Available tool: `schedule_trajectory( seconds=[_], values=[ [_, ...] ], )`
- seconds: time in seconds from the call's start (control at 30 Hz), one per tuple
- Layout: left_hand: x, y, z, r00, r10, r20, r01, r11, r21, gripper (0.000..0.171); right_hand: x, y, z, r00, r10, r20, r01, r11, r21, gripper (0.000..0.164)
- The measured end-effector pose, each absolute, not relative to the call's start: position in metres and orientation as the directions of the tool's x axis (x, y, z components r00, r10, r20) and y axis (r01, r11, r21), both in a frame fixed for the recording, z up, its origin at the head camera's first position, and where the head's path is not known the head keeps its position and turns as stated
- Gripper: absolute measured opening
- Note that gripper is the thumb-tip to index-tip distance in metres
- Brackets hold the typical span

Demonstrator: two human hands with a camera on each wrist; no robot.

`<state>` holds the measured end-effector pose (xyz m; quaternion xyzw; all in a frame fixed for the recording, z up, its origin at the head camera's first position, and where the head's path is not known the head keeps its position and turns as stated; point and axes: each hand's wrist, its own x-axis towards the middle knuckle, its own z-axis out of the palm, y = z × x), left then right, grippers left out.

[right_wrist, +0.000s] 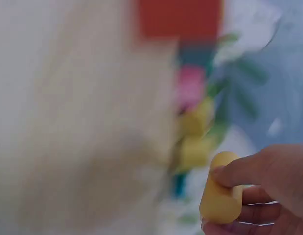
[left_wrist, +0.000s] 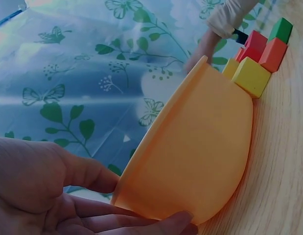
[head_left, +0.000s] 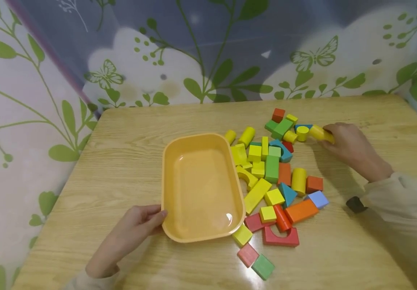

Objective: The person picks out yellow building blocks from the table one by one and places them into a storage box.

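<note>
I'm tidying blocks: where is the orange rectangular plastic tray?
In the head view, the tray is near the center, left of the colored blocks, with the left hand holding its lower-left side.

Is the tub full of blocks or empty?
The tub is empty: its bare bottom shows. Blocks lie beside it, and the right hand holds one.

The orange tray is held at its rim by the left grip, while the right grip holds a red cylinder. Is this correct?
Only one colour is wrong: the right grip holds a yellow cylinder, not red, as the head view shows. The left grip does hold the orange tray at its rim.
</note>
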<state>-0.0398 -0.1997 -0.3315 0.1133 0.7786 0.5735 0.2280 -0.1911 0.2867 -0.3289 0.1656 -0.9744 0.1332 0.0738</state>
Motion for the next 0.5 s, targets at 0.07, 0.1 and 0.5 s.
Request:
schedule_trajectory(
  seconds=[0.07, 0.1, 0.5],
  values=[
    [-0.04, -0.201, -0.332, -0.863, 0.452, -0.228, -0.084, 0.317, 0.945, 0.043, -0.182, 0.262, -0.314, -0.899, -0.337, 0.28, -0.408, 0.878, -0.252, 0.032],
    [-0.04, -0.201, -0.332, -0.861, 0.455, -0.228, -0.081, 0.32, 0.944, 0.043, -0.177, 0.248, -0.306, -0.878, -0.357, 0.319, -0.444, 0.857, -0.261, 0.033],
    [-0.041, -0.199, -0.331, -0.863, 0.445, -0.239, -0.095, 0.321, 0.942, 0.041, -0.107, 0.086, -0.286, -0.656, -0.743, 0.135, -0.74, 0.596, -0.313, 0.034]
  ],
)
